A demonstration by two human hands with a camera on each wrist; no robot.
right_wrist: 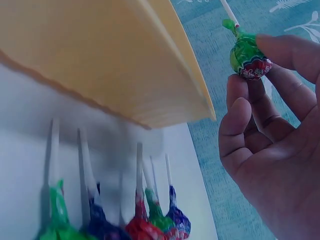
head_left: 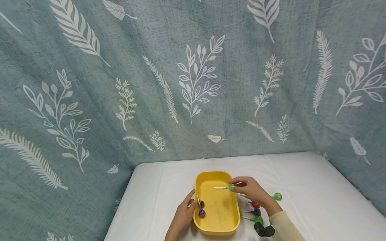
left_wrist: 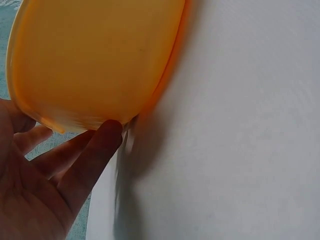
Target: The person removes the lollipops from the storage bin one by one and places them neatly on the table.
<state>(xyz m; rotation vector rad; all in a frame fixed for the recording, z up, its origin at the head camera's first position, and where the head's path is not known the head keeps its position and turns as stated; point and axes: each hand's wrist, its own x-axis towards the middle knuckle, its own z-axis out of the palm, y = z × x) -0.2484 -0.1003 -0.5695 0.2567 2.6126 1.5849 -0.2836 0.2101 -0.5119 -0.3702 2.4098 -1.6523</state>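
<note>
Head view: right hand (head_left: pixel 251 190) pinched one green lollipop (head_left: pixel 232 186) by its wrapped head, stick clear, over the yellow tray (head_left: pixel 217 201); left hand (head_left: pixel 184 211) gripped the rim, apparently for steadiness. Inside: two lollipops (head_left: pixel 201 213). Outside right: loose lollipops (head_left: pixel 258 219), seemingly kept handy.

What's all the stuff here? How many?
Tray: one, yellow, on table.
Table: one, white, below tray.
Held lollipop: one, mostly green, in right hand.
Lollipops inside: two, one purple, one dark, tray's left side.
Lollipops outside: five (two green, two purple, one red), right of tray.
Leafy curtain: at least one, teal, around table.
Wrist gadget: one, dark, beside sleeve.
Sleeve: one, pale yellow, lower right.
Left hand: one, tray's left rim.
Right hand: one, tray's right rim.
</note>
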